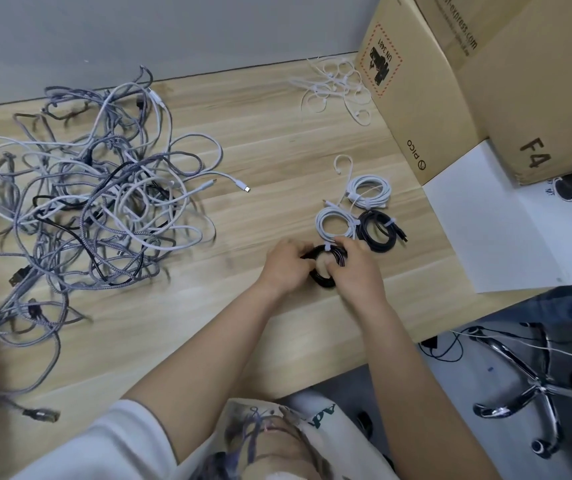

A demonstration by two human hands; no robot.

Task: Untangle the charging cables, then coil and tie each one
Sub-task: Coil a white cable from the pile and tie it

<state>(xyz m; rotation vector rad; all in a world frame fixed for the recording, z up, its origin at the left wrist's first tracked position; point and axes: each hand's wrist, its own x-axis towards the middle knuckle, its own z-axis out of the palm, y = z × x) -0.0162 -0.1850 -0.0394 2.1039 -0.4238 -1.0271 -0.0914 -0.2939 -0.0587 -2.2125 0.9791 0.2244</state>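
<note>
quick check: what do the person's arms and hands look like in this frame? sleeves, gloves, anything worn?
Both hands, left hand and right hand, are bare: no gloves, rings or watch visible. Forearms are bare too. A short white sleeve shows on the left arm; the right arm's sleeve is out of view.

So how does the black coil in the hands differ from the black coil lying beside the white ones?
The held black coil is gripped by the left hand and right hand; the finished black coil lies untouched on the desk. The held one is nearer the person, partly hidden by fingers. Both carry a white tie.
</note>
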